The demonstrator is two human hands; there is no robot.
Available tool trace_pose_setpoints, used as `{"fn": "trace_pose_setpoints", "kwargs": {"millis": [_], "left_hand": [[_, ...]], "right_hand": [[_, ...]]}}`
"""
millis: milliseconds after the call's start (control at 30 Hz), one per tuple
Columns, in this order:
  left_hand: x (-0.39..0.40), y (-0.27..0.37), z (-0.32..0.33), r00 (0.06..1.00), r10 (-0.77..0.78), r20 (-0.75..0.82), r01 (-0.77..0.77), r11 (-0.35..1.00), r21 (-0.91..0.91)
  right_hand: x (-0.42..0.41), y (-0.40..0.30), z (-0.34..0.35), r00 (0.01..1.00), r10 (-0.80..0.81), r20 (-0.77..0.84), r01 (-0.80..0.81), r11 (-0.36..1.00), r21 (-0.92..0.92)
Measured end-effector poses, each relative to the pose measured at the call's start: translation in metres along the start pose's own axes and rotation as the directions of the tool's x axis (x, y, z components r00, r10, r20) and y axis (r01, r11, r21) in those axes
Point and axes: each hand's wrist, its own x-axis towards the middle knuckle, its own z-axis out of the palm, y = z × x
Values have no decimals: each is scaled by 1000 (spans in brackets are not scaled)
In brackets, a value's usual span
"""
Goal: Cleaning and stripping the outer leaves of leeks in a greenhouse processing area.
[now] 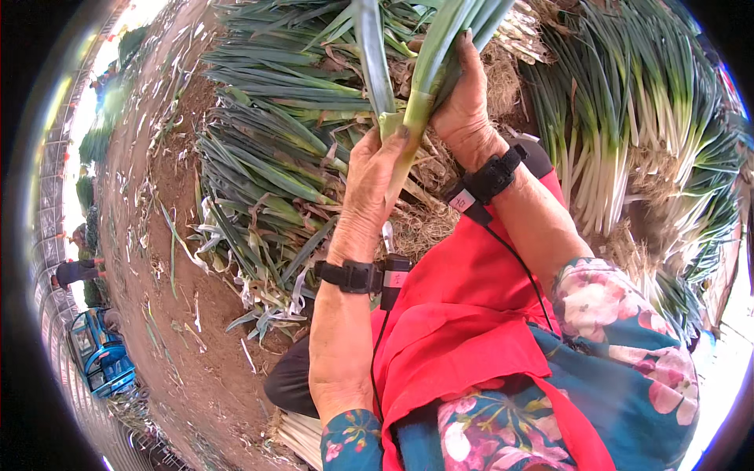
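A large green onion point(419, 109) with thick green leaves is between my two hands, above my lap. My left hand point(374, 165) is closed on its stem, the thumb by a leaf point(376, 65) that splits away to the left. Higher up, my right hand point(465, 106) grips the green leaves, its thumb pointing up. The stem's lower end is hidden behind my left hand and wrist. Behind my hands lies a heap of untrimmed green onions point(277, 153) with dry outer leaves and roots.
Green onions with clean white stems point(595, 171) lie in bundles at the right. White stems point(300, 435) show beside my leg at the bottom. Leaf scraps litter the soil point(206, 353) at the left. Farther off are a blue vehicle point(103, 353) and a person point(76, 272).
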Motion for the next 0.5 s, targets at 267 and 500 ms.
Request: {"fn": "trace_pose_setpoints", "kwargs": {"millis": [267, 500], "left_hand": [[-1, -2, 6, 985, -131, -116, 119, 987, -109], [-4, -16, -21, 946, -315, -81, 289, 929, -229]], "right_hand": [[8, -10, -3, 847, 200, 492, -269, 960, 73], [8, -10, 2, 551, 225, 804, -475, 876, 81]]}}
